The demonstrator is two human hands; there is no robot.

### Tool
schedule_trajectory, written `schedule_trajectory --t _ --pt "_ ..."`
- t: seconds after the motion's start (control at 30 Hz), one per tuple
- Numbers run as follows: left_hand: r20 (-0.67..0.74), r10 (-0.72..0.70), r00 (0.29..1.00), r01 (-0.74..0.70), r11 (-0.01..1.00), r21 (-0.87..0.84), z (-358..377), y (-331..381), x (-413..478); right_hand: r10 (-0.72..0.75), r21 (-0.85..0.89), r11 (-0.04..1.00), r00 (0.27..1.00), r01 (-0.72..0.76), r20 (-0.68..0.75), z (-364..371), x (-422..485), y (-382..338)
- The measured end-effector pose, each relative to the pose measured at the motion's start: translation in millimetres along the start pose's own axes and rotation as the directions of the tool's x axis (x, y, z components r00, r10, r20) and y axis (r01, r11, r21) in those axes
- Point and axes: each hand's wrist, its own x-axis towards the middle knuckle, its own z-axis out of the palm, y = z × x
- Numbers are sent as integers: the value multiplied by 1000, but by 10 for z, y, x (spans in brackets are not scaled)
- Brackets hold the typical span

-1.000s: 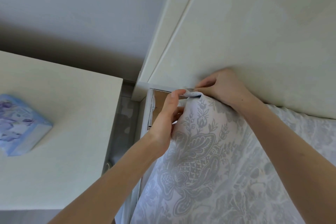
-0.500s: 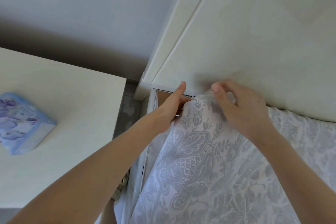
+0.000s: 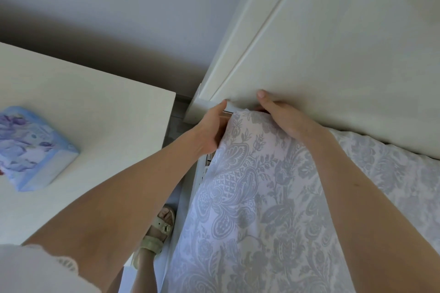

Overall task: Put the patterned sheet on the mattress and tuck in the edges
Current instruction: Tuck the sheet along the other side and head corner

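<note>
- The patterned sheet (image 3: 250, 185) is draped over the head corner of the mattress (image 3: 404, 166), its top corner bunched up right against the headboard (image 3: 345, 54).
- The left hand (image 3: 210, 129) is at the side of that corner, thumb pointing up along the bed frame; its fingers go behind the cloth, so I cannot tell whether they grip it or just press it.
- The right hand (image 3: 283, 118) lies on top of the corner, palm down. Its fingers are curled and pushed into the gap between mattress and headboard, pressing the sheet; one fingertip rests on the headboard.
- The sheet looks like thin, light cotton: soft, limp, easy to crease, with no stiffness of its own. It should fold wherever it is pushed and slip back out if not wedged deep.
- The best place to hold it is probably the loose edge at the corner, pinched flat and fed down the side gap, while the other hand keeps the top smooth.
- The risk is bunching at the corner or pulling the cloth off farther along the bed.
- On the counter (image 3: 100, 107) to the left lies a blue flowered box (image 3: 33, 147), well apart from the bed.
</note>
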Motion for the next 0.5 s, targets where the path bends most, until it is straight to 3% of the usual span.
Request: schedule_trajectory --t 0.03,0.1,0.17,0.2,0.23,0.37,0.5 --pt "8 -6 1000 6 1000 -20 -17 -10 8 -42 -3 999 998 41 -45 19 -9 42" --pt "23 -17 1000 18 999 -42 -42 -16 27 -183 1 981 924 195 -334 100 -97 118" --pt "26 -25 999 27 998 -51 -75 -19 66 -232 -62 962 678 266 -697 203 -270 192" --pt "21 -33 999 34 998 -48 -96 -20 90 -235 -100 961 568 259 -789 264 -341 223" --pt "11 -39 999 40 998 -48 -117 -21 117 -251 -130 958 526 255 -813 337 -374 251" --pt "-49 -51 997 48 996 -71 -263 -52 308 -332 -116 925 620 362 -711 737 -158 307" --pt "-82 -46 996 38 995 -94 -420 -71 547 -272 -72 943 625 326 -732 996 240 371"
